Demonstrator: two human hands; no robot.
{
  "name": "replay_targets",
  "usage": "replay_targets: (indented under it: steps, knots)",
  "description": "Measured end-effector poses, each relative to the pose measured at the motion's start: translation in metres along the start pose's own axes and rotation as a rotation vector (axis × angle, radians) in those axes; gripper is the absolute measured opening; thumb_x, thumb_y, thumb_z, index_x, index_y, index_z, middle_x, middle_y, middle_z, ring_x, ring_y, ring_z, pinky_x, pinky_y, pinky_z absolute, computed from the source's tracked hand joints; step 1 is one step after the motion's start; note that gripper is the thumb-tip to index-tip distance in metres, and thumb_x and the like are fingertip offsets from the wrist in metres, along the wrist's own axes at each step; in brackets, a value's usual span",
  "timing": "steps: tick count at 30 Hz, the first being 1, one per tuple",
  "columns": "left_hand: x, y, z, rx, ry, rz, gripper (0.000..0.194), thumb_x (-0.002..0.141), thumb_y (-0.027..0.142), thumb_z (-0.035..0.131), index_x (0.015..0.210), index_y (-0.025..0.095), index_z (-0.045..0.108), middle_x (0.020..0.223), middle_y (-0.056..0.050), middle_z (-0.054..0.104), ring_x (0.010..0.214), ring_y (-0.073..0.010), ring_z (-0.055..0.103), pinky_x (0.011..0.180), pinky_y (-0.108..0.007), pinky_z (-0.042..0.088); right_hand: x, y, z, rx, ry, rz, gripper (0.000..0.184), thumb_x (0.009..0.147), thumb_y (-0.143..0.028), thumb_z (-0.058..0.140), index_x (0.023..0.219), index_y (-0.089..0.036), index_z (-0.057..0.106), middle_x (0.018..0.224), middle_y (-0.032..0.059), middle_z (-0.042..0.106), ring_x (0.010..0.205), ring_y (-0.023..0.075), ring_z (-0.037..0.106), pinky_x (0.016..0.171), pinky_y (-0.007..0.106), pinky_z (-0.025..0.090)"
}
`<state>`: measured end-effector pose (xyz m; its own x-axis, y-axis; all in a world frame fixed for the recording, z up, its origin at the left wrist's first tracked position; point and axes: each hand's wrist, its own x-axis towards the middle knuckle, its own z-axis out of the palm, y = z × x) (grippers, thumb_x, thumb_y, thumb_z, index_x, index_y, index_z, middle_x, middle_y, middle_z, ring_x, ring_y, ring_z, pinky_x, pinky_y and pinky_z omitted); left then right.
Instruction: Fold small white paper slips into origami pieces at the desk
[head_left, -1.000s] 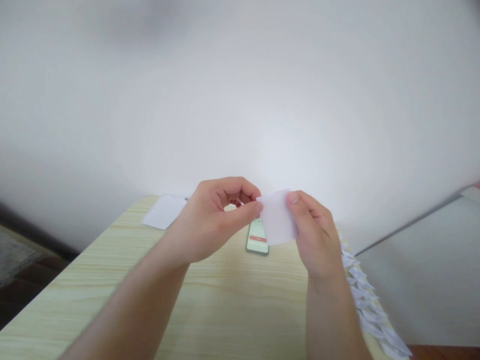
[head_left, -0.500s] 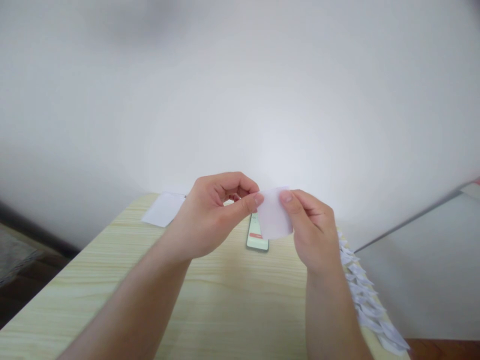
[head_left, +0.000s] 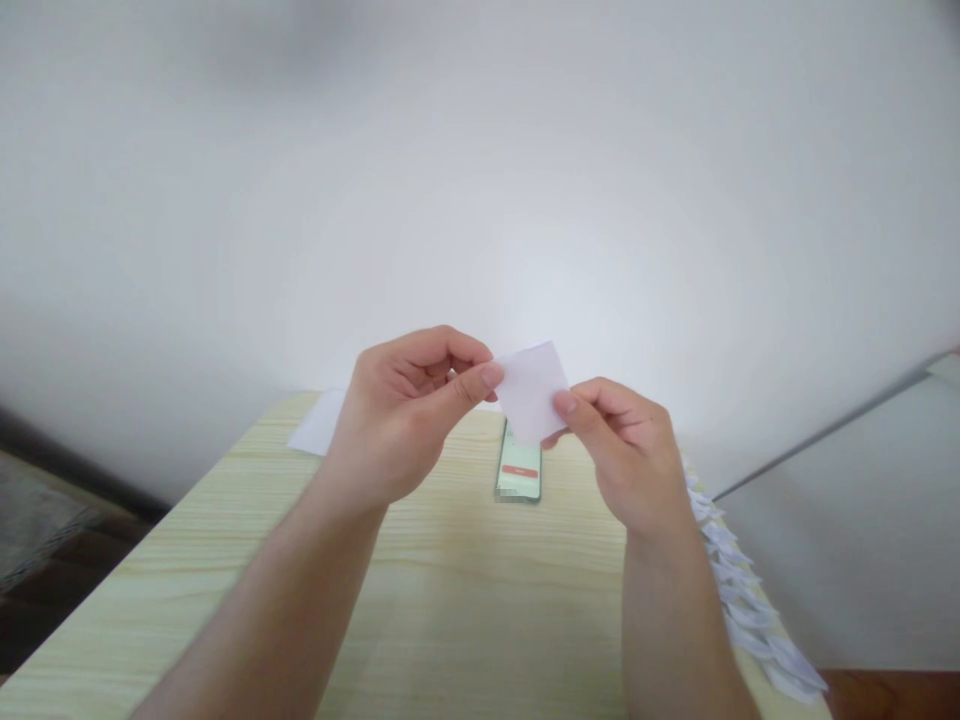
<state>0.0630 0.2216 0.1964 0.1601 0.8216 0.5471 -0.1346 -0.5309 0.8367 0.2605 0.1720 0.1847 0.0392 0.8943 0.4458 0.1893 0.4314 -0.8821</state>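
Note:
A small white piece of paper [head_left: 531,390] is held up above the table between my two hands, tilted with one corner pointing up. My left hand [head_left: 412,415] pinches its left corner between thumb and fingers. At the lower right edge, my right hand [head_left: 619,450] grips the paper with the thumb in front and fingers behind. Below and behind the paper lies a phone [head_left: 517,470] with a lit screen, its upper part covered by the paper.
A white sheet stack [head_left: 315,425] lies at the table's far left, partly behind my left hand. Several folded white paper pieces [head_left: 750,610] line the right edge of the wooden table [head_left: 465,600]. A pale wall [head_left: 480,180] rises behind the table.
The paper has been turned so a corner points up, and it has moved slightly up and left. My left hand has shifted left, and my right thumb sits lower on the paper.

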Motion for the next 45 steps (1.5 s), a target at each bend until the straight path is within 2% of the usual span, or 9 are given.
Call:
replay_targets:
  steps: [4, 13, 19, 25, 29, 32, 36, 40, 45]
  knots:
    - [0.0, -0.002, 0.001, -0.004, 0.045, 0.012, 0.008, 0.084, 0.026, 0.08, 0.082, 0.019, 0.076, 0.077, -0.003, 0.072, 0.072, -0.0164, 0.066, 0.067, -0.029, 0.057, -0.001, 0.002, -0.003, 0.021, 0.007, -0.001, 0.022, 0.096, -0.039, 0.071, 0.085, -0.021, 0.076, 0.078, 0.003, 0.078, 0.076, 0.0175, 0.072, 0.068, 0.029, 0.057]
    - [0.0, -0.005, 0.003, 0.043, 0.113, 0.05, 0.012, 0.085, 0.03, 0.079, 0.083, 0.02, 0.073, 0.075, -0.002, 0.069, 0.067, -0.0146, 0.061, 0.059, -0.028, 0.05, -0.003, 0.001, -0.002, -0.019, -0.165, 0.1, 0.021, 0.094, -0.039, 0.074, 0.086, -0.02, 0.077, 0.077, 0.0013, 0.075, 0.071, 0.0132, 0.067, 0.063, 0.025, 0.053]
    - [-0.003, 0.001, 0.003, 0.184, 0.062, 0.133, 0.009, 0.088, 0.027, 0.079, 0.085, 0.02, 0.075, 0.078, -0.002, 0.072, 0.074, -0.0146, 0.063, 0.066, -0.027, 0.051, 0.001, 0.004, 0.005, 0.044, 0.036, 0.066, 0.013, 0.089, -0.034, 0.079, 0.089, -0.021, 0.078, 0.053, -0.0079, 0.051, 0.048, 0.0063, 0.039, 0.044, 0.02, 0.03]
    - [-0.003, 0.0, 0.001, 0.174, -0.031, 0.081, 0.019, 0.083, 0.03, 0.084, 0.099, 0.021, 0.078, 0.066, 0.002, 0.063, 0.059, -0.0105, 0.054, 0.055, -0.024, 0.046, 0.001, 0.005, 0.005, 0.123, 0.05, 0.023, 0.015, 0.088, -0.032, 0.081, 0.081, -0.021, 0.073, 0.058, -0.0033, 0.067, 0.052, 0.0099, 0.058, 0.05, 0.023, 0.044]
    - [-0.003, 0.0, 0.0, 0.127, -0.074, 0.0, 0.01, 0.087, 0.029, 0.079, 0.09, 0.019, 0.08, 0.056, 0.003, 0.06, 0.048, -0.0078, 0.051, 0.045, -0.021, 0.041, -0.001, 0.005, 0.006, 0.157, 0.096, -0.007, 0.007, 0.089, -0.029, 0.081, 0.092, -0.024, 0.076, 0.06, -0.0032, 0.072, 0.051, 0.0116, 0.064, 0.053, 0.025, 0.052]
    - [-0.006, 0.003, 0.003, 0.11, -0.065, 0.018, 0.008, 0.088, 0.027, 0.079, 0.091, 0.02, 0.082, 0.066, 0.0, 0.07, 0.055, -0.0097, 0.061, 0.05, -0.021, 0.048, -0.002, 0.004, 0.009, 0.176, 0.107, -0.045, 0.014, 0.09, -0.027, 0.08, 0.104, -0.026, 0.078, 0.075, -0.0006, 0.079, 0.058, 0.0151, 0.072, 0.059, 0.03, 0.06]
    - [-0.009, 0.005, 0.004, 0.063, -0.12, 0.034, 0.009, 0.088, 0.026, 0.08, 0.095, 0.023, 0.082, 0.086, -0.003, 0.079, 0.077, -0.0163, 0.072, 0.066, -0.025, 0.058, -0.002, 0.001, 0.008, 0.208, 0.091, -0.122, 0.01, 0.09, -0.023, 0.078, 0.1, -0.026, 0.08, 0.092, 0.0027, 0.082, 0.082, 0.0193, 0.078, 0.076, 0.034, 0.065]
    - [-0.009, 0.003, 0.001, -0.009, -0.214, 0.017, 0.011, 0.089, 0.025, 0.078, 0.1, 0.023, 0.082, 0.089, -0.004, 0.078, 0.079, -0.0156, 0.07, 0.066, -0.025, 0.057, -0.003, 0.001, 0.005, 0.222, 0.028, -0.174, 0.013, 0.091, -0.022, 0.077, 0.103, -0.027, 0.082, 0.097, 0.0031, 0.082, 0.091, 0.0214, 0.078, 0.085, 0.038, 0.064]
    - [-0.007, 0.003, 0.0, -0.015, -0.206, 0.073, 0.002, 0.089, 0.021, 0.077, 0.088, 0.022, 0.079, 0.087, -0.003, 0.072, 0.081, -0.0149, 0.064, 0.066, -0.026, 0.051, -0.004, -0.002, 0.008, 0.169, 0.061, -0.172, 0.008, 0.094, -0.027, 0.074, 0.098, -0.024, 0.081, 0.095, 0.0036, 0.081, 0.091, 0.0206, 0.076, 0.085, 0.037, 0.061]
